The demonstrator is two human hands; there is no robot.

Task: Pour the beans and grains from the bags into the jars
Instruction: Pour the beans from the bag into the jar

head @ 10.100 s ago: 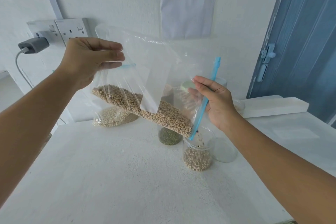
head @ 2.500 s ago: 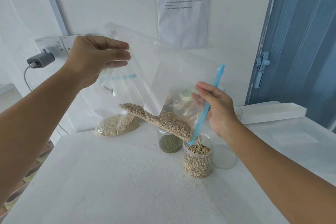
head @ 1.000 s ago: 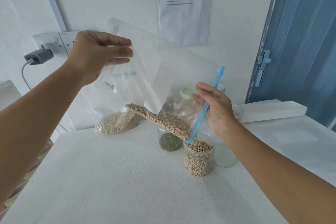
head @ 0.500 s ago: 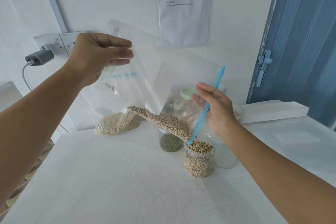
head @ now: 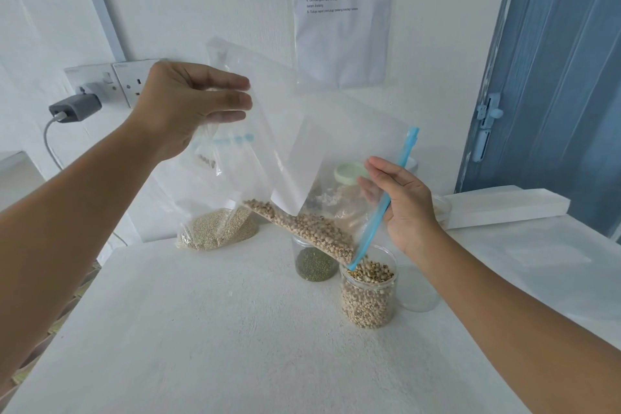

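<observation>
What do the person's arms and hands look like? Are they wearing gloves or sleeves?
No gloves and no sleeves show. The left hand and right hand are bare, and both forearms are bare as far as the picture's edge. No rings, watch or bracelets can be seen. The fingernails look short and unpainted.

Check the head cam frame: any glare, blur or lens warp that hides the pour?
Head view: soft even daylight, only faint shadows on the white table. The clear bag washes out against the white wall; mild sheen, and its edges are hard to trace. Beans in the jar look sharp. Wide-angle warp bows the forearms and the door at the edges. Wall sheet text is too small to read.
</observation>
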